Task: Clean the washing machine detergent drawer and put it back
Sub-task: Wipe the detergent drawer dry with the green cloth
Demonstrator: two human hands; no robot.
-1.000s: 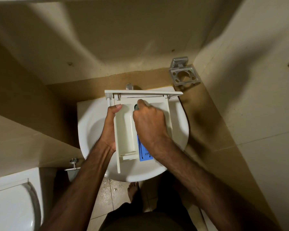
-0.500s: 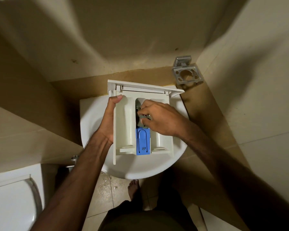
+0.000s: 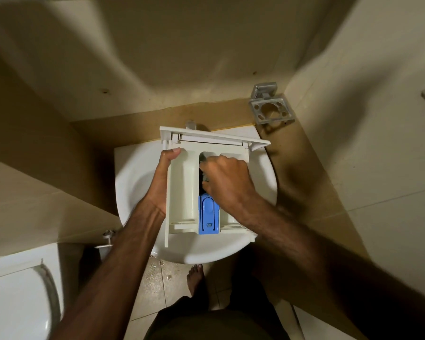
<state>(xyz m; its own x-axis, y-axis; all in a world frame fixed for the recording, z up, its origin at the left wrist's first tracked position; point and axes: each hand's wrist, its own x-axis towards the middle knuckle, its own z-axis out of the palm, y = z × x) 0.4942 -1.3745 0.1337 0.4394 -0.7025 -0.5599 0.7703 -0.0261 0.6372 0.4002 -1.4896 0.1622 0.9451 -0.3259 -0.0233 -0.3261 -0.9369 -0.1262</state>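
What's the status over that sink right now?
Left hand grips drawer side over sink. Right hand scrubs middle slot with small grey thing, above blue cap. Nothing blocking.

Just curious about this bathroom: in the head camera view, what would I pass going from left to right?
Toilet → left hand → detergent drawer → blue insert → right hand → metal wall holder.

head view, steeply down, close
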